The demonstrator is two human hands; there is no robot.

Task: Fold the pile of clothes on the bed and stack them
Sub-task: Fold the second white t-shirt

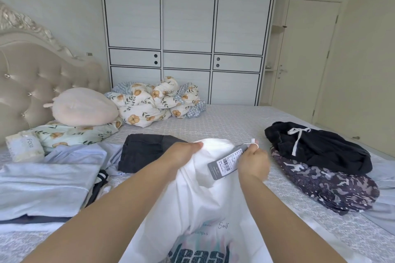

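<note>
At frame centre, the left hand [185,151] gripped the white T-shirt [205,198]. The right hand [253,161] pinched its tag's string (tag [226,163] dangling). Unfolded clothes [320,164] lay at right.

Bright, even daylight, soft and diffuse; source not visible. Shadows faint, only under clothes and forearms. White shirt [205,177] near blown out, folds barely readable. Slight motion blur on right hand [253,161]. Wide-angle distortion bends wardrobe [188,28] lines and the frame edges. Overall slightly soft, compression smearing.
</note>
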